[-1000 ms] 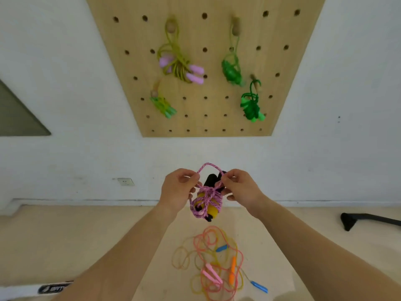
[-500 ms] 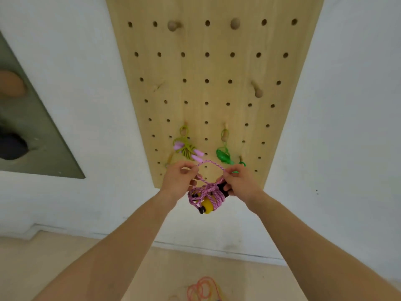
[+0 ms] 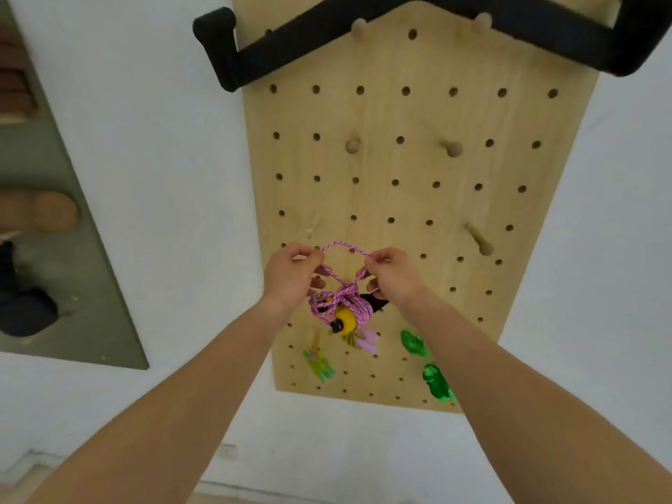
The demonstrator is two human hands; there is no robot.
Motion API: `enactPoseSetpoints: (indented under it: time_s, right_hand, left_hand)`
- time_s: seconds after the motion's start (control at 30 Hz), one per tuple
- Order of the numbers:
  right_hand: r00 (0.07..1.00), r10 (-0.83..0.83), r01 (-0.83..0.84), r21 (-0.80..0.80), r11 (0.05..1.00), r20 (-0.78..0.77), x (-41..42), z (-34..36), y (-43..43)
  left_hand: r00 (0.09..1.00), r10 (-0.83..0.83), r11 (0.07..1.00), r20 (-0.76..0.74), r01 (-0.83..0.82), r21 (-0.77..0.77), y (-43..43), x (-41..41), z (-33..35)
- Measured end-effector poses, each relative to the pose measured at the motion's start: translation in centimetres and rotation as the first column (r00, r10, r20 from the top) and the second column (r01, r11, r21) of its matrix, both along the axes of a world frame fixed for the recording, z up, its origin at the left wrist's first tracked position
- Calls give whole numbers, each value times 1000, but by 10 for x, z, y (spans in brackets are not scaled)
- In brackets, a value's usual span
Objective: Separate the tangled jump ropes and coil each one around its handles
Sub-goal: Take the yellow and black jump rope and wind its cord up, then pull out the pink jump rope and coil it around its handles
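The left hand (image 3: 289,272) and right hand (image 3: 394,274) each pinch one side of a loop of the pink jump rope (image 3: 342,296), held up before the wooden pegboard (image 3: 418,198). Its coiled bundle hangs between them around a yellow-and-black handle (image 3: 343,320). Green ropes (image 3: 425,361) hang lower on the board.

Wooden pegs (image 3: 452,149) jutted from the pale wooden pegboard (image 3: 400,201), open board between them; a black padded bar (image 3: 291,56) crossed its top; coiled green jump ropes (image 3: 436,383) hung below the pink braided jump rope (image 3: 343,299).
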State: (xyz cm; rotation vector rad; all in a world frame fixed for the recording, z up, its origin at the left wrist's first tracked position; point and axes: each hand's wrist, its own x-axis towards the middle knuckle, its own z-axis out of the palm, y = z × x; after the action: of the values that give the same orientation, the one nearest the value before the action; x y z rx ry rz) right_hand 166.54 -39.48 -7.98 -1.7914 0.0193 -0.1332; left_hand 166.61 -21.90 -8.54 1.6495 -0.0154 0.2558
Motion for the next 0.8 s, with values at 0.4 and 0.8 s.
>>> enactPoseSetpoints:
  time_s: [0.4, 0.8]
  right_hand:
    - [983, -182, 181, -39, 983, -13, 110, -5, 72]
    - [992, -126, 123, -87, 989, -33, 149, -33, 93]
  left_hand:
    - [996, 67, 992, 51, -72, 103, 57, 126, -7]
    - [990, -17, 926, 141, -38, 376, 49, 160, -25]
